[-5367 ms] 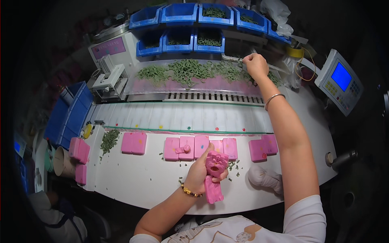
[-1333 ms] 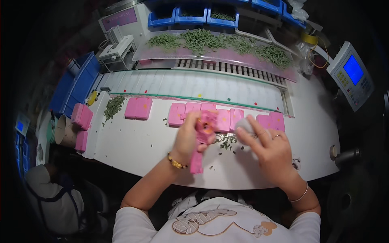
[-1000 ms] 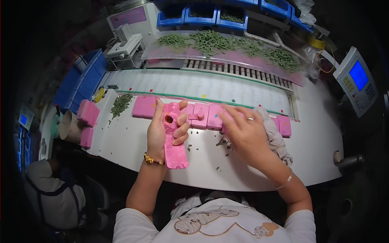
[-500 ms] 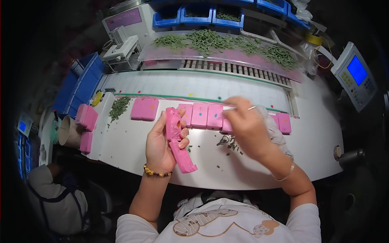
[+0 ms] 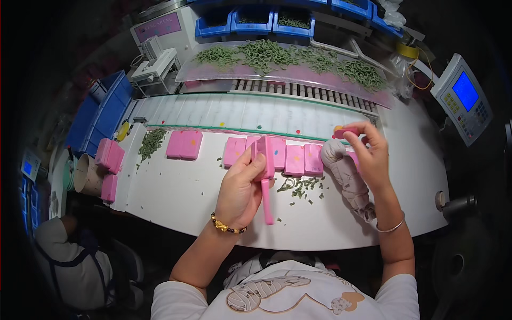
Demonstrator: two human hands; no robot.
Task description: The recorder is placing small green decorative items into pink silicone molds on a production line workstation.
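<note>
Over the middle of the table my left hand (image 5: 240, 194) grips a hinged pink block (image 5: 267, 160). One part of it stands upright at the fingers and a narrow part hangs down below. To the right my right hand (image 5: 372, 153) is raised, thumb and fingertips pinching a small dark-pink piece (image 5: 349, 131) with an orange-yellow end. Its exact kind does not show. Beneath that hand lies a grey cloth bundle (image 5: 346, 178). Behind the left hand, similar pink blocks (image 5: 295, 160) with coloured dots stand in a row.
Green scraps (image 5: 304, 186) lie before the row, with a green pile (image 5: 152, 143) to the left beside a pink block pair (image 5: 184, 144). A white conveyor (image 5: 256, 114) crosses behind. Beyond it sits a clear tray (image 5: 192, 72) of green rings. A control panel (image 5: 464, 98) stands right.
My left hand has moved right, turning the pink block edge-on. My right hand has moved right and upward over the grey bundle. The conveyor's coloured dots have shifted left.
</note>
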